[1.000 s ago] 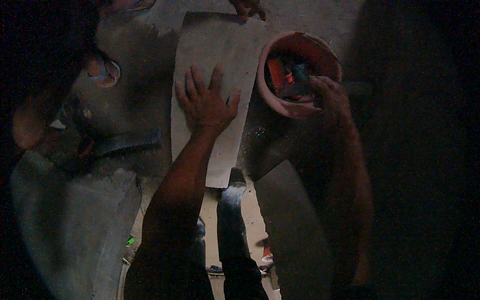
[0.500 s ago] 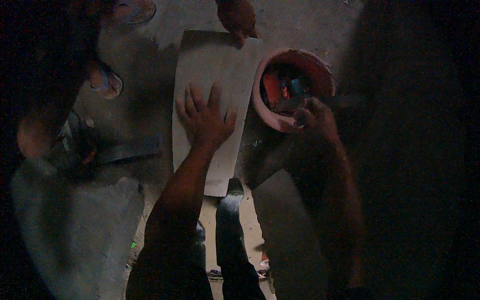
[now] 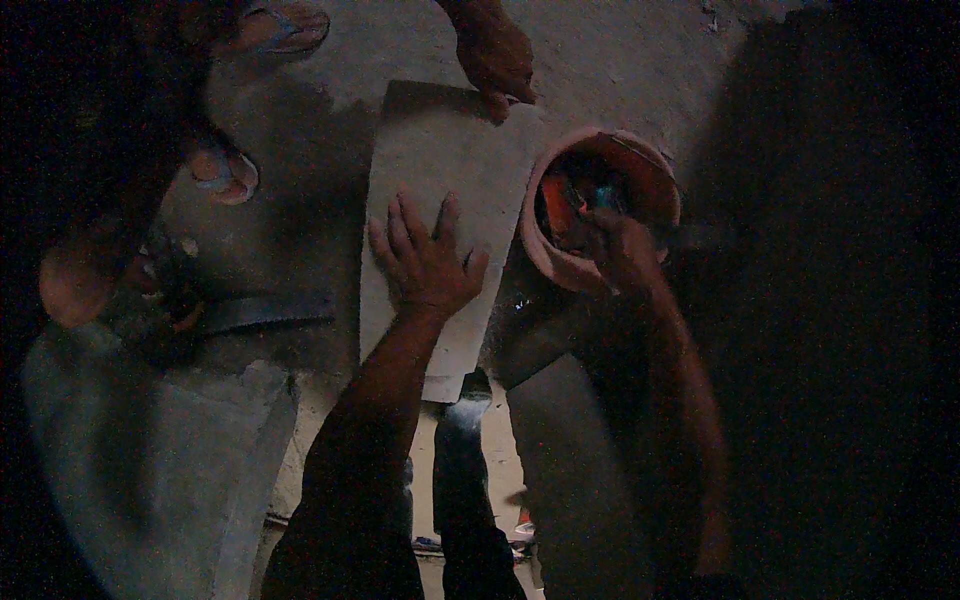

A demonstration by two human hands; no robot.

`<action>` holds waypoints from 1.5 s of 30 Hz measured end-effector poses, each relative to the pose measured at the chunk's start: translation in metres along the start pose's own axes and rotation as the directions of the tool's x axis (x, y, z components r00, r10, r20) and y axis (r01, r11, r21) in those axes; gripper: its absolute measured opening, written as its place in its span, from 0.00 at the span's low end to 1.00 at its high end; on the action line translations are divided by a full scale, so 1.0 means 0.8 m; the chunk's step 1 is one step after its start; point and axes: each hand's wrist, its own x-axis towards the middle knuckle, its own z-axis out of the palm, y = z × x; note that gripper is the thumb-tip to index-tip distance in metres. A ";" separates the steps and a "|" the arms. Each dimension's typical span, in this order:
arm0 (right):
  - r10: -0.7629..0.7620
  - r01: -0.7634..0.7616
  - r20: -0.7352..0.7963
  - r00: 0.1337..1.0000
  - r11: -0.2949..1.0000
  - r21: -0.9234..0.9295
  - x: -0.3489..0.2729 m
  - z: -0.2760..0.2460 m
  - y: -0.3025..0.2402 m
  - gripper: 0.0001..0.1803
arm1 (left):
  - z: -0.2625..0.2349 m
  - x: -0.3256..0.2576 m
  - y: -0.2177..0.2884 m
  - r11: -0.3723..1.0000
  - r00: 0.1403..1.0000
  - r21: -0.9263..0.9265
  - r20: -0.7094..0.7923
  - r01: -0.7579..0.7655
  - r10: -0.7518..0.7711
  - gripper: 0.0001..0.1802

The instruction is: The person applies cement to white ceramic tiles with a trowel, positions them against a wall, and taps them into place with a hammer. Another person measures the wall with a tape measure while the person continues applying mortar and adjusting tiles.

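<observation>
My left hand [image 3: 428,260] lies flat with fingers spread on a pale rectangular tile [image 3: 440,160] that rests on a grey cement surface. My right hand [image 3: 618,250] reaches into a reddish-brown round bucket [image 3: 560,262] to the right of the tile; its fingers are dark and I cannot tell what they grip. Orange and blue items [image 3: 580,190] show inside the bucket. Another person's hand [image 3: 495,55] touches the far edge of the tile.
A second person's feet in sandals [image 3: 285,25] stand at the upper left. A dark flat tool [image 3: 262,310] lies left of the tile. Grey mortar [image 3: 150,470] spreads at the lower left. The right side is in deep shadow.
My right hand has gone deeper into the bucket. The other person's hand has come down onto the far edge of the tile. My left hand stays flat on the tile.
</observation>
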 end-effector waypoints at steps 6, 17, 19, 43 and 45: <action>-0.042 0.018 0.067 0.997 0.946 0.324 -0.049 -0.001 -0.052 0.20 | -0.010 0.003 0.002 0.998 1.000 0.054 0.006 0.012 -0.013 0.50; -0.163 0.319 -0.327 0.931 0.800 0.508 -0.217 0.034 -0.143 0.16 | -0.023 0.015 -0.024 0.988 0.991 0.085 -0.012 -0.132 0.134 0.48; -0.370 0.453 -0.483 0.793 0.889 0.062 -0.292 0.035 -0.187 0.14 | -0.028 0.015 -0.036 0.979 0.984 0.101 0.044 -0.177 0.174 0.46; 0.095 0.146 -0.877 0.471 0.972 0.184 -1.174 0.206 -0.193 0.18 | -0.450 -0.824 0.278 0.285 0.161 -0.520 0.655 0.805 0.738 0.41; 0.061 0.105 -0.912 0.406 0.988 0.112 -1.199 0.179 -0.159 0.19 | -0.489 -0.842 0.352 0.250 0.034 -0.496 0.495 0.832 0.868 0.42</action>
